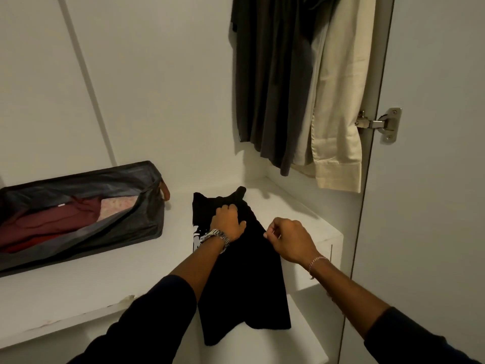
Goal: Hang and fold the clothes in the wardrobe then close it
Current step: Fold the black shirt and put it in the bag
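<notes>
Left hand (227, 219), watch on the wrist, lay pressed on the black t-shirt (244, 285), fingers bent down into the fabric near the collar end. Right hand (290, 239) hovered at the shirt's right edge, fingers curled in, looked like pinching the cloth but honestly couldn't tell. Shirt was folded into a long strip on the white wardrobe shelf (91, 292), lower end hanging off the front edge. Grey storage bag (147, 219) sat well off to the left, unzipped, maroon clothes inside. Dark shirt (270, 82) and cream shirt (341, 114) hung above right, beside the open door's hinge (380, 124).
</notes>
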